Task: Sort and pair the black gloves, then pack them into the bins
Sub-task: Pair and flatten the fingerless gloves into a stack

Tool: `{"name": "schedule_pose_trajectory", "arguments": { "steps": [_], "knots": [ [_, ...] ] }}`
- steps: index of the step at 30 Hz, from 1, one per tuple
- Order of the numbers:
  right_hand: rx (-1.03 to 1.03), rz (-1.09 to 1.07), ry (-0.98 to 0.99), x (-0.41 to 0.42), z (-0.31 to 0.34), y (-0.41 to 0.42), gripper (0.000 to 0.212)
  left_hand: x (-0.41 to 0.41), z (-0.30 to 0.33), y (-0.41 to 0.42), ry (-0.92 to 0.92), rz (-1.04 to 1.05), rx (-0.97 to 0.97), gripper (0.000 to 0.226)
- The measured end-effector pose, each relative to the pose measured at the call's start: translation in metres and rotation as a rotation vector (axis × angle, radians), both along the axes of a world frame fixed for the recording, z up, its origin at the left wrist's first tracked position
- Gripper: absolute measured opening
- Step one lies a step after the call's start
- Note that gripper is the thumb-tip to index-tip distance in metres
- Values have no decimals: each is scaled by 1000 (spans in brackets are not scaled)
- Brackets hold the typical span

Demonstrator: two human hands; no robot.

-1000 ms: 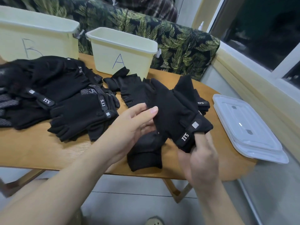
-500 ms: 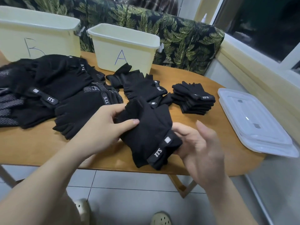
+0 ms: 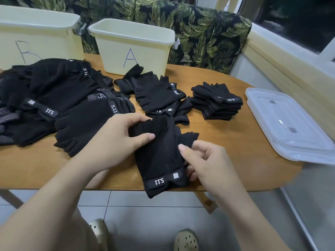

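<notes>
I am pinching a black fabric fingerless glove (image 3: 159,156) at the near worktop (image 3: 36,165) edge: left hand (image 3: 123,140) gripping its far end, right hand (image 3: 206,160) pinching its right side.

Wooden table (image 3: 235,171) under black gloves (image 3: 59,105), two cream bins (image 3: 134,49), clear lids (image 3: 290,127).

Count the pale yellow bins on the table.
2. Bin A stands at the table's far edge, near the middle; bin B stands to its left, partly cut off by the picture's edge. No other bin shows.
</notes>
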State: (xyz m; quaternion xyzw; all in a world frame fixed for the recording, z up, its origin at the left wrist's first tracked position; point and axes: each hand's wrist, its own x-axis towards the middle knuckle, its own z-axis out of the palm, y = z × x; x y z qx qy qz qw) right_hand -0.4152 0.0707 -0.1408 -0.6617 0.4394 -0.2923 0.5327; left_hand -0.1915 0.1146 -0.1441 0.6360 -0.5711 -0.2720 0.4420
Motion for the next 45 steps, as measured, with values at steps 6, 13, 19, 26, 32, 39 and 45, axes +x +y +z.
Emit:
{"name": "schedule_pose_trajectory", "arguments": {
  "steps": [6, 13, 19, 26, 32, 39, 45],
  "knots": [
    [-36, -83, -41, -6, -4, -12, 17, -2, 6, -14, 107, 193, -25, 30],
    [-125, -149, 82, -9, -17, -27, 35, -9, 0, -26, -75, 261, 12, 31],
    [-221, -214, 132, -10, -25, -33, 18, -15, -4, -25, -240, 261, 9, 33],
    [-560, -349, 210, -18, -10, -25, 16, -14, -13, -18, -403, 163, -96, 45],
    [-959, -28, 194, -10, -13, -15, 12, -21, -17, -1, -612, -122, -71, 62],
    [-882, 209, 383, -8, -26, -15, 41, -24, -30, 5, -749, -217, 91, 87],
    [-799, 381, 529, -6, -27, -16, 64, -22, -33, 7, -824, -232, 174, 99]
  ]
}}
